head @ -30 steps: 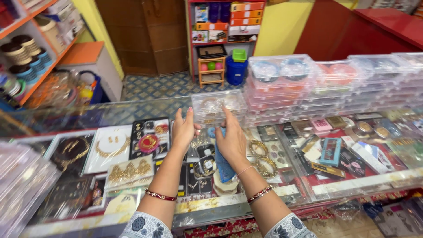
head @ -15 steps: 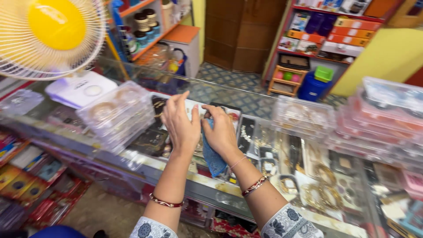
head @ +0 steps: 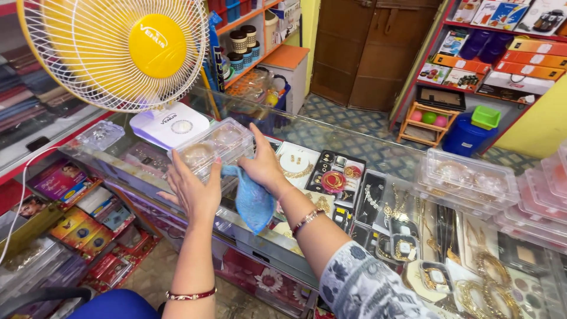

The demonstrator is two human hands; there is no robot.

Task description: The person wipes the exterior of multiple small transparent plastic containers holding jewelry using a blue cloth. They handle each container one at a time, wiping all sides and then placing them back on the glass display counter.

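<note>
Now both hands bracket one stack of clear bangle boxes (head: 211, 147) on the glass tabletop (head: 378, 155): left hand (head: 192, 192) flat, fingers spread at 7 o'clock; right hand (head: 264, 168) at 3 o'clock, pinning one blue cloth (head: 253, 201). Judging by that, wiping looks underway. One fan (head: 118, 50) stands at 11 o'clock.
</note>
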